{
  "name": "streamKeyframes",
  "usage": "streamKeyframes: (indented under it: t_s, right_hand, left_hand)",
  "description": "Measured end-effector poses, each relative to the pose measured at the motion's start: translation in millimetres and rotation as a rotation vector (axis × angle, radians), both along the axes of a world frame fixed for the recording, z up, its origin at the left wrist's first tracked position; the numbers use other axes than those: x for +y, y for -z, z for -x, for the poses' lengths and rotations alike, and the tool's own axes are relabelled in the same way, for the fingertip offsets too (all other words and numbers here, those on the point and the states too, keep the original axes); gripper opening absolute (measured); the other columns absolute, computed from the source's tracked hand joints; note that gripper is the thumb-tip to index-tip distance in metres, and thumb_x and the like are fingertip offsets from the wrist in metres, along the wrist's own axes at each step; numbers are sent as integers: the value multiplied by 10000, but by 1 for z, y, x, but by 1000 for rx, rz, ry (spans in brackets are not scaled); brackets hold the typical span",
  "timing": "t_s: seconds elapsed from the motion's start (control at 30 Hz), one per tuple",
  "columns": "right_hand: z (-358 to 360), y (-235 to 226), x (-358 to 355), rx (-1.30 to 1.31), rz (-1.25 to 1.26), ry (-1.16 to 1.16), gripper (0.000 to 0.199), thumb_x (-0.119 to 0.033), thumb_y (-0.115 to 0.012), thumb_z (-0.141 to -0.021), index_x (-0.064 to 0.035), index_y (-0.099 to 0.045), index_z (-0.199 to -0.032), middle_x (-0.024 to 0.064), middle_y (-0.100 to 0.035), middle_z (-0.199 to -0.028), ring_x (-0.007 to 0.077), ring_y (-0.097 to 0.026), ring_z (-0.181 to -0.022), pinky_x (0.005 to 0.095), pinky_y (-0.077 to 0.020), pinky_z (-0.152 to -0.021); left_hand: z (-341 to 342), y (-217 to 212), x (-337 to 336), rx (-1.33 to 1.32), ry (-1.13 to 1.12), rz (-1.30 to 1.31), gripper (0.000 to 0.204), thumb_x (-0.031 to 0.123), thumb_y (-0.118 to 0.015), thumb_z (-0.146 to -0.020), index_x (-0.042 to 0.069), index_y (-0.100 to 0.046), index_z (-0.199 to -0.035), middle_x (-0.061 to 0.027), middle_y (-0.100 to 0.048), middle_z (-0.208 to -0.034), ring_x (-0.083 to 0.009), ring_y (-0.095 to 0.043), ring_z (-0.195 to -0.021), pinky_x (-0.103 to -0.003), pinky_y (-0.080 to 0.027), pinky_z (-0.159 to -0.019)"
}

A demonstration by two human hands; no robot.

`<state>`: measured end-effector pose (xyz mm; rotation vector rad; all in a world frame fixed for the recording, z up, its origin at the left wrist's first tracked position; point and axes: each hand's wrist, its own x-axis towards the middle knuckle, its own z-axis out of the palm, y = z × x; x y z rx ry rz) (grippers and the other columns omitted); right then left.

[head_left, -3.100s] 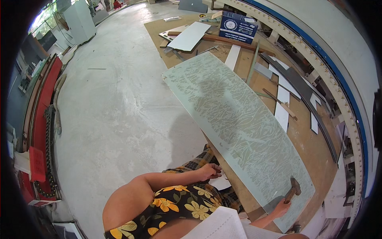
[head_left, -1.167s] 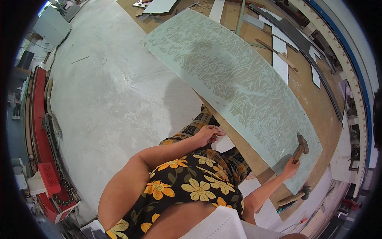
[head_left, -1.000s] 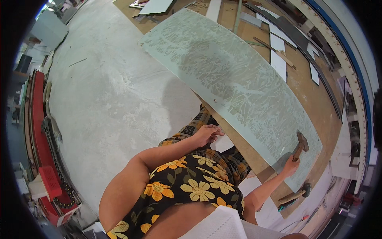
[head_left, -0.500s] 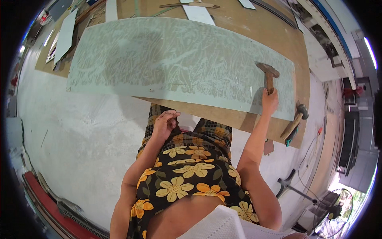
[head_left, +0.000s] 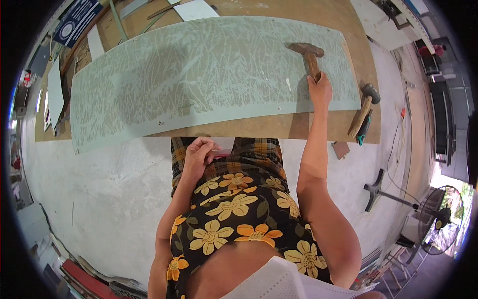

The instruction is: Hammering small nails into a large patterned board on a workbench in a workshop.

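Observation:
My right hand (head_left: 320, 91) is closed around the wooden handle of a hammer (head_left: 311, 59) with a rusty brown metal head. The hammer is over the right part of a long pale green panel (head_left: 199, 107) with a streaky, patchy surface; whether its head touches the panel I cannot tell. My left hand (head_left: 199, 155) is near my lap, just off the table's near edge. Its fingers are curled and pinched together, and anything in them is too small to make out.
The panel lies on a brown board-topped table (head_left: 289, 127). A mallet (head_left: 364, 107) with a dark head rests at the right, beside a green-handled tool (head_left: 365, 130). White strips (head_left: 195, 10) and wood offcuts lie at the back. A fan (head_left: 440, 219) stands at the lower right.
The whole view has turned and shifted, so the table and panel sit higher and tilt differently. My right hand still holds the hammer; my left hand stays curled near my lap.

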<state>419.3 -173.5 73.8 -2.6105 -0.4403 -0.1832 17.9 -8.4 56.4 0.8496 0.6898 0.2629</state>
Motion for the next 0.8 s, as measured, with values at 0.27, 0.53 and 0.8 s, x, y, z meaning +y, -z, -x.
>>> streamKeyframes:
  t_s: [0.27, 0.53, 0.8]
  right_hand:
    - [-20, 15, -27, 170, -421, 30, 324, -266, -688, -867, 36, -633, -968, 213, -662, -855, 375, -637, -805, 441, -474, -728]
    - [-16, 15, -25, 337, -631, 134, 336, -259, -695, -852, 63, -635, -926, 212, -648, -789, 351, -622, -735, 431, -474, -697]
    - [-20, 24, -27, 258, -645, 91, 373, -281, -707, -841, 75, -644, -934, 213, -655, -777, 361, -632, -746, 429, -483, -709]
  left_hand:
    - [-109, -66, -11, 167, 362, -612, 183, 109, -609, -948, 12, -686, -1083, -13, -647, -823, -39, -433, -589, -217, -358, -532]
    - [-187, -35, -42, 10, 263, -955, 200, 66, -653, -892, 25, -687, -1085, -3, -654, -816, -49, -504, -656, -233, -420, -586]
    - [-205, -21, -57, 27, 280, -1135, 162, 6, -685, -834, 30, -646, -989, -107, -690, -912, -205, -650, -676, -311, -503, -606]
